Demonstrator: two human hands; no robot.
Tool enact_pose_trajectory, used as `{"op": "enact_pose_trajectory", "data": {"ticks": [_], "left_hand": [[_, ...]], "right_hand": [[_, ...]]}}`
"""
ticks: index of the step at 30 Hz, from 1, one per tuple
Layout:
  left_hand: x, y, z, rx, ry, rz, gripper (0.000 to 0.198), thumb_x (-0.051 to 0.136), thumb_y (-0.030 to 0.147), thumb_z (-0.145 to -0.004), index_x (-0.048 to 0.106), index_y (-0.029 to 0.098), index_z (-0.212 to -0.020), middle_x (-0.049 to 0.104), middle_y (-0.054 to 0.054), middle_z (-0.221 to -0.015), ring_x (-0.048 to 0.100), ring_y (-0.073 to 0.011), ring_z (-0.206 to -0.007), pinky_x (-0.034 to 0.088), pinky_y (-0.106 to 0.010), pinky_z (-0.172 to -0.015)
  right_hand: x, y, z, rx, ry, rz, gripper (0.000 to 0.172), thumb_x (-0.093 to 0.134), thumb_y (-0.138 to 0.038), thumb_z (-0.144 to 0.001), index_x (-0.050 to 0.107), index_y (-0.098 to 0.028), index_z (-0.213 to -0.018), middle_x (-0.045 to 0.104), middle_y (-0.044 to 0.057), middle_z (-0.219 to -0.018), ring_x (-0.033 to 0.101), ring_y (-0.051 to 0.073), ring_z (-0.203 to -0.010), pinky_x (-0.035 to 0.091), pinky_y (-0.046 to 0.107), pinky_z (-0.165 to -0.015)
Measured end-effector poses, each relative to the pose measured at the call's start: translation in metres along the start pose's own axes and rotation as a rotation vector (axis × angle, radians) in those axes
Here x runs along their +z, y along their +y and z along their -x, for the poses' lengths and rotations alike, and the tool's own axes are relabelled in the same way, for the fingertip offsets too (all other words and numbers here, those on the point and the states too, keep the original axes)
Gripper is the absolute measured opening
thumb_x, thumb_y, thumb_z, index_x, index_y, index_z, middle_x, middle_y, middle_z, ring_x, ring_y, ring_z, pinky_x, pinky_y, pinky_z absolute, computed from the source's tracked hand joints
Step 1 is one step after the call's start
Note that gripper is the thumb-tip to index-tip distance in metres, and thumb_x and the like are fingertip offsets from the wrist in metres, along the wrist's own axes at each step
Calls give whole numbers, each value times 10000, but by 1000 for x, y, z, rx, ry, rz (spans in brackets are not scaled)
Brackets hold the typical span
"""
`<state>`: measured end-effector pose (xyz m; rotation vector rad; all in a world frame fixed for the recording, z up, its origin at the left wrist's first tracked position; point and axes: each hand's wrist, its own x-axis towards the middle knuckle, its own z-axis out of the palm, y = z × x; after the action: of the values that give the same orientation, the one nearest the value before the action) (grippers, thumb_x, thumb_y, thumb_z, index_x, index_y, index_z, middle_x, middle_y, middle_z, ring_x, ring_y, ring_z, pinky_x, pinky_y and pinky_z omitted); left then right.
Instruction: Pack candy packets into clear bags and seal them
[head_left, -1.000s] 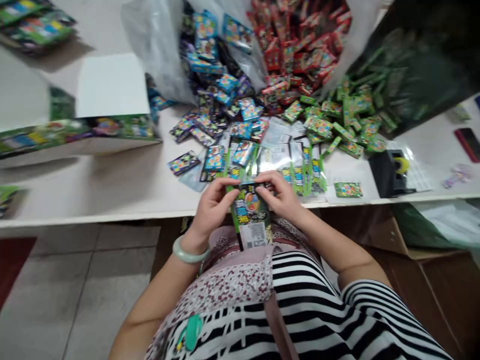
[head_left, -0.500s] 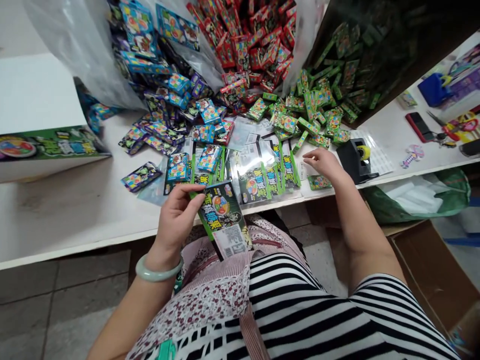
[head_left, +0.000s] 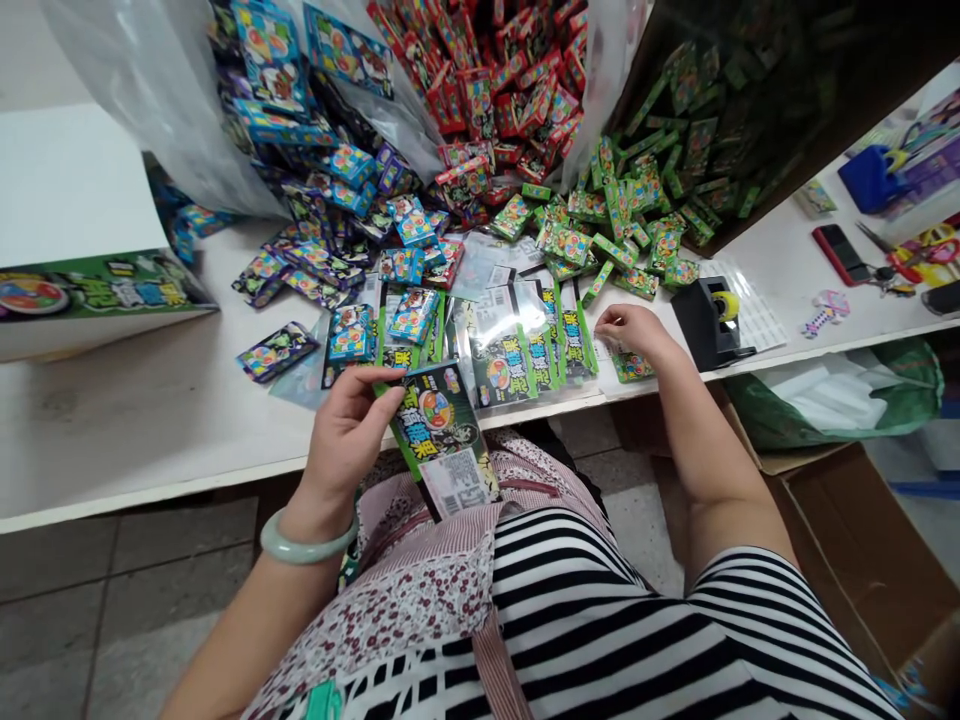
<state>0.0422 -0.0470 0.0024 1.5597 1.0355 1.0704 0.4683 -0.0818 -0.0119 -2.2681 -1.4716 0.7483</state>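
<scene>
packet (head_left: 441, 428) slants out from the left hand (head_left: 351, 425), pinched near one corner, while the right hand (head_left: 636, 332), fingertips bunched, partly hides a small green box (head_left: 631, 368), any hold unclear, seemingly a pick-up step calling next for a light pinch.

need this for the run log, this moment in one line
left hand: holding packet | right hand: near green box, contact unclear | table: tape dispenser

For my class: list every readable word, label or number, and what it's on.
"恶搞糖果", apparently: the packet in the left hand.
"恶搞糖果", apparently: flat packs on the table.
Too small or unclear: the white label, the large box, the small boxes.
</scene>
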Motion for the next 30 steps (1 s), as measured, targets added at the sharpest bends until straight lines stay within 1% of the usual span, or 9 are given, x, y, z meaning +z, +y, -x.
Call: {"op": "enact_pose_trajectory", "data": {"ticks": [6,9,11,13,16,20,22,25,30], "left_hand": [[1,7,2,41,-3,-7,144,743,337,-831,700,305,-965,682,13,-876,611,-158,-791,512,-312,-679],[3,10,3,39,22,-25,160,740,327,-810,685,266,-948,672,-3,-895,621,-163,-826,514,-303,-700],[7,14,3,47,34,-48,157,732,339,-807,673,242,-915,667,-13,-898,625,-164,-846,516,-299,-728],[11,19,2,72,21,-55,169,727,361,-812,655,229,-889,661,-13,-879,623,-159,-839,514,-297,-752],[16,26,2,127,-42,-47,184,701,386,-852,632,220,-894,655,-15,-870,617,-152,-839,507,-302,-791],[16,32,4,198,-83,-17,156,650,368,-908,618,216,-916,648,-21,-895,614,-149,-859,498,-305,-810],[13,33,6,214,-87,1,135,620,350,-929,615,216,-918,639,-20,-882,608,-149,-848,494,-305,-797],[9,33,7,204,-97,4,123,588,331,-943,612,215,-910,630,-18,-867,596,-149,-833,486,-311,-792],[9,27,4,179,-84,50,153,630,361,-925,604,215,-888,641,-16,-868,596,-149,-838,489,-317,-812]], "right_hand": [[-9,3,1,118,11,-327,202,676,-309,-818,541,-198,-716,646,26,-711,614,145,-668,503,278,-657],[-15,-9,8,123,53,-392,258,685,-354,-832,515,-204,-708,621,17,-728,643,152,-709,529,294,-685],[-18,-33,18,10,78,-453,274,715,-397,-811,552,-200,-711,615,11,-733,628,149,-728,525,304,-722],[-18,-71,32,-217,16,-515,297,730,-464,-793,600,-204,-728,629,9,-755,604,147,-739,513,312,-749],[-13,-139,56,-509,-258,-545,320,735,-527,-791,644,-223,-748,671,27,-819,609,167,-777,507,327,-746],[6,-210,68,-687,-511,-418,329,722,-548,-808,660,-234,-732,673,20,-781,598,165,-728,487,327,-698],[18,-226,62,-700,-550,-345,339,740,-545,-799,650,-234,-697,641,3,-709,558,146,-664,448,309,-639],[31,-233,51,-681,-588,-267,335,752,-510,-806,634,-233,-659,570,-20,-614,484,124,-590,379,298,-582],[32,-240,46,-612,-606,-180,291,782,-405,-806,630,-219,-642,529,-29,-573,437,113,-561,328,307,-575]]}}
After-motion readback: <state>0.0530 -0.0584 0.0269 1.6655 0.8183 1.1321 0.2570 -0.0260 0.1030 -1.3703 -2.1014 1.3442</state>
